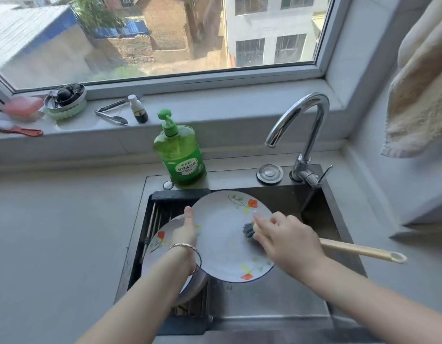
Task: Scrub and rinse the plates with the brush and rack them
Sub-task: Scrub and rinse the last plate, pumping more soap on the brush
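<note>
A white plate with orange flowers (225, 244) is held tilted over the sink (314, 212). My left hand (185, 234) grips its left rim, thumb on the face. My right hand (287, 242) holds a brush whose grey bristle head (248, 230) presses on the plate's right half. The brush's wooden handle (363, 250) sticks out to the right past my wrist. A second flowered plate (158, 242) lies in the rack (165, 202) set in the sink's left part, partly hidden behind my left wrist.
A green dish soap bottle (179, 152) stands on the sink's back ledge, with a chrome faucet (304, 135) to its right; no water runs. Tongs (111, 115), a small bottle (139, 110) and other items sit on the windowsill. A towel (423, 90) hangs at right.
</note>
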`<state>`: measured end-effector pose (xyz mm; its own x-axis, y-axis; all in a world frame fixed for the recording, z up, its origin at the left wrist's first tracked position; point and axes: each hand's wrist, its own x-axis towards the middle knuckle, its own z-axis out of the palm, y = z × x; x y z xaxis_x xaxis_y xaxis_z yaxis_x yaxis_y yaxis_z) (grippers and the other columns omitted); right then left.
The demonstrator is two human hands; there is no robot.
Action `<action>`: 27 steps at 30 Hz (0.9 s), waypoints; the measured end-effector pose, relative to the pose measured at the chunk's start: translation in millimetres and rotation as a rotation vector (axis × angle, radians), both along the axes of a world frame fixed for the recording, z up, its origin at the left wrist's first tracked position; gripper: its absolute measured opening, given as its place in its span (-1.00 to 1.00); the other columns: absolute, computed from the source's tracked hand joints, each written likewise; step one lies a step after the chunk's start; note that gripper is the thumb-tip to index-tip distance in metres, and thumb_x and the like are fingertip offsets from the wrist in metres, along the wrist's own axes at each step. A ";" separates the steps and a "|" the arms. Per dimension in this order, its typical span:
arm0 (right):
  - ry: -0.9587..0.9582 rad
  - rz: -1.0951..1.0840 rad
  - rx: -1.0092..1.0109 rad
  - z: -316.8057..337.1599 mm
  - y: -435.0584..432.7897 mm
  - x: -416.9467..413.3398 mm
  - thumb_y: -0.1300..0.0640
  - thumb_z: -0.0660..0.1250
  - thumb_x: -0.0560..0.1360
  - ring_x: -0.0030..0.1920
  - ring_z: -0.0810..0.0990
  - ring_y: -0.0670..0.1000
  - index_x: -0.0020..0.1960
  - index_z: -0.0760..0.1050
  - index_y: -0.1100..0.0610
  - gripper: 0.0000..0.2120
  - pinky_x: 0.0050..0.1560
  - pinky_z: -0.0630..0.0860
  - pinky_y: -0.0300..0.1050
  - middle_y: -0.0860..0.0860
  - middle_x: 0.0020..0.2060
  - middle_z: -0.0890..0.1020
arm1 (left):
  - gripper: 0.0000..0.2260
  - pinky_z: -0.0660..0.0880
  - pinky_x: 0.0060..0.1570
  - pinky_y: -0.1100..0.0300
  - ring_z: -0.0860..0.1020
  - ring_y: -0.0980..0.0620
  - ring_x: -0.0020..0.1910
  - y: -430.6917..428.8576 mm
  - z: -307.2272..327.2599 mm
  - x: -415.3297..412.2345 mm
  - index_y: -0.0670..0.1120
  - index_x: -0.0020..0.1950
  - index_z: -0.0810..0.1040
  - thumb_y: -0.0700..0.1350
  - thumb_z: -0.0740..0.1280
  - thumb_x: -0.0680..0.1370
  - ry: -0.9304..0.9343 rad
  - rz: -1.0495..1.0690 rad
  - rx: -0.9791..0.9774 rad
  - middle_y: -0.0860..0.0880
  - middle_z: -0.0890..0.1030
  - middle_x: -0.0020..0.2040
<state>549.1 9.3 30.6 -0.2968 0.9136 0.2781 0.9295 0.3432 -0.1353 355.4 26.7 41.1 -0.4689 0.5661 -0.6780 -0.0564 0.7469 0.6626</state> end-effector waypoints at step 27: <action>0.216 0.010 -0.499 28.5 6.8 7.3 -0.12 0.29 0.48 0.19 0.47 -0.16 0.32 0.35 -0.30 -0.58 0.05 0.37 -0.24 -0.25 0.29 0.39 | -0.42 0.36 0.00 0.16 0.47 -0.15 -0.01 1.2 2.2 37.8 -0.27 0.03 0.48 0.25 0.03 0.56 0.196 -0.222 0.095 -0.19 0.51 0.02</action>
<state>556.4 16.2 59.0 -0.2898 0.9478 -0.1331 0.8595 0.1966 -0.4719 393.2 27.9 43.3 -0.4436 0.7258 -0.5258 0.2367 0.6607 0.7124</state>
